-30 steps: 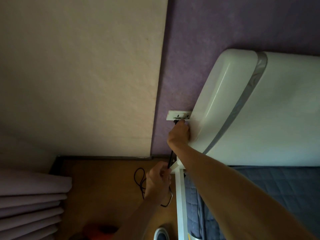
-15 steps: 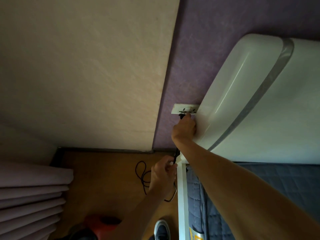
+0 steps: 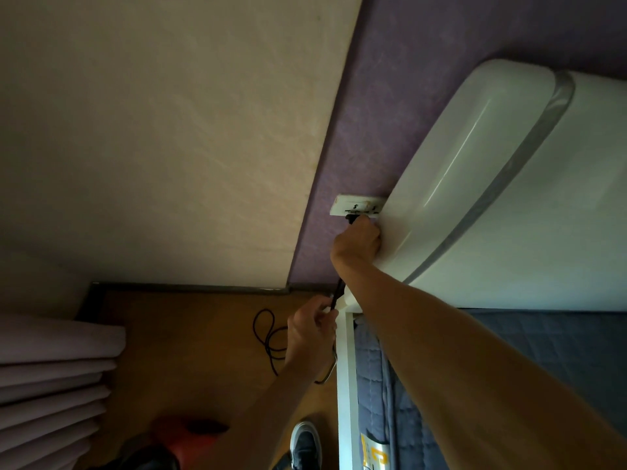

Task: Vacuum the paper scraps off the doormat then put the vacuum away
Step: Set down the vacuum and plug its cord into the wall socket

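My right hand [image 3: 358, 240] grips the black plug [image 3: 351, 218] at the white wall socket [image 3: 353, 207] on the purple wall, beside the white headboard. Below it my left hand [image 3: 310, 330] is closed around the black power cord [image 3: 337, 293], which hangs down and loops on the wooden floor [image 3: 268, 337]. The red and black vacuum [image 3: 183, 439] lies dim at the bottom of the view, partly cut off. The doormat and paper scraps are out of view.
A white bed headboard [image 3: 509, 184] and white bed frame post [image 3: 346, 385] with a blue quilted cover [image 3: 543, 340] fill the right. Folded pale curtains [image 3: 51, 378] hang at the left. My shoe [image 3: 305, 446] stands on the floor by the bed.
Both hands stay on the plug and cord. The view has shifted slightly, and the vacuum and my shoe show more at the bottom.
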Tool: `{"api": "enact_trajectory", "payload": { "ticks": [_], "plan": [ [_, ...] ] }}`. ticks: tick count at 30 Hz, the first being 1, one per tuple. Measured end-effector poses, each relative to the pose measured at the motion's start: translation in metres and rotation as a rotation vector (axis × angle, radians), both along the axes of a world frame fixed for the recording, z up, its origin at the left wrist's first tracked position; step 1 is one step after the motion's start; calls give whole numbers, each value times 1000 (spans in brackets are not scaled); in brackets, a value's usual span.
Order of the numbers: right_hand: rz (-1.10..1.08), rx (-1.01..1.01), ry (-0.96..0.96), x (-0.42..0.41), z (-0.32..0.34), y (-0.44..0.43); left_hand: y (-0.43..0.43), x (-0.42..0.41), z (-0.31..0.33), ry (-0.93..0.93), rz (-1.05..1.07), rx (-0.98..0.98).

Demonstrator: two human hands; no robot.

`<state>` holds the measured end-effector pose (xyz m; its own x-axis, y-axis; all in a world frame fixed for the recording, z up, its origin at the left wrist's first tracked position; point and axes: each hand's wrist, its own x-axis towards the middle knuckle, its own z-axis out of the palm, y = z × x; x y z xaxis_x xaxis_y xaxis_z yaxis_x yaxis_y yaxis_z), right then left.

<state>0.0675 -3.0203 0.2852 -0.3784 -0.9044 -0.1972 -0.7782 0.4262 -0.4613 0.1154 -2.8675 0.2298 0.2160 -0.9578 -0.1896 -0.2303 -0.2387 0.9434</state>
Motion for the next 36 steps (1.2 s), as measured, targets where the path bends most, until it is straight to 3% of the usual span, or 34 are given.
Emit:
{"api": "enact_trajectory", "payload": {
  "ticks": [11, 18, 24, 36],
  "plan": [
    [14, 24, 61, 5, 4, -10, -9, 5, -8, 5, 5, 61],
    [139, 134, 108, -3, 16, -13, -13, 12, 5, -50, -70, 135],
    [354, 262, 173, -9, 39, -9, -26, 34, 48, -240, -169, 267],
    [632, 136, 262, -3, 188, 12, -36, 142, 207, -727, -220, 323]
  ]
}}
